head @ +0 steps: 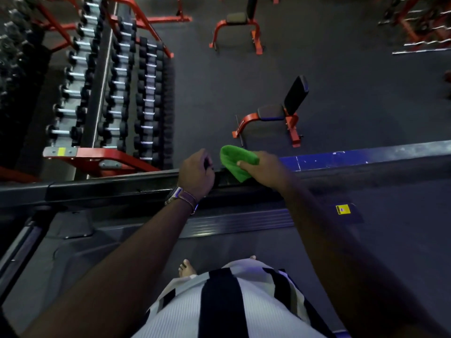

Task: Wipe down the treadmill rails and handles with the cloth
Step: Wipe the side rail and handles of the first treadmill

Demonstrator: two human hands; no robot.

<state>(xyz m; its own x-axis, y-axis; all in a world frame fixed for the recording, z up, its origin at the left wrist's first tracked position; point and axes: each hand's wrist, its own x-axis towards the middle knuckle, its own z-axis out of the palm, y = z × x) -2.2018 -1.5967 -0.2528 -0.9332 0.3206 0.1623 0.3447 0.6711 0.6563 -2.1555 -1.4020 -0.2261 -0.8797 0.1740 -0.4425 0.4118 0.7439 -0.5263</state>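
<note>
Gym floor (341,81) fills the upper frame, dark rubber. Dumbbell rack (114,89) upper left, red frame, rows of black dumbbells. Two red benches on the floor: one top centre (238,28), one mid-frame with tilted back pad (278,113).

Treadmill rail (109,189) runs as a dark bar across the middle of the frame, left edge to right. Treadmill deck (244,240) sits below it in the lower half; my striped shirt (227,303) is at bottom centre, bare toes just above it.

My left hand (196,175) is at frame centre, fingers curled over the rail and gripping it, with something small and dark under the fingertips that I can't identify. Watch (175,196) on that wrist.

My right hand (266,170) is just right of it, pinching the green cloth (235,162) between thumb and fingers. Cloth is bunched and hangs down, touching the rail top between the two hands.

Handling, my read: cloth is soft, light and floppy, not fragile. A bunched pinch leaves little wiping face, so I'd wrap it around the rail with the palm on top. Rail is rigid and fixed, likely smooth, fine to press hard on. Wiping looks barely started here.
</note>
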